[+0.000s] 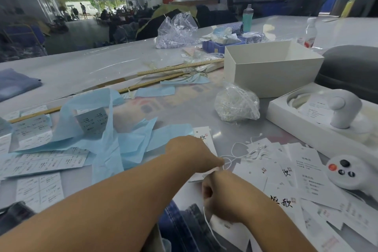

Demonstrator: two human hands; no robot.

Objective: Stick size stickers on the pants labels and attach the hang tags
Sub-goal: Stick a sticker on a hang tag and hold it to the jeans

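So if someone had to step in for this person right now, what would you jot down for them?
Left hand: reaching over the table, fingers pinching the white string beside a hang tag.
Right hand: curled round the same string, whose tail hangs down below it.
Hang tags: a loose pile lies to the right, some with strings already threaded.
Pants: dark denim at the near edge, below the hands.
Sticker sheets: on the left, under blue backing paper.
Done: cannot tell how many pairs are finished.
Left: finish this tag's string, fix it to the pants, then go on with the pile.
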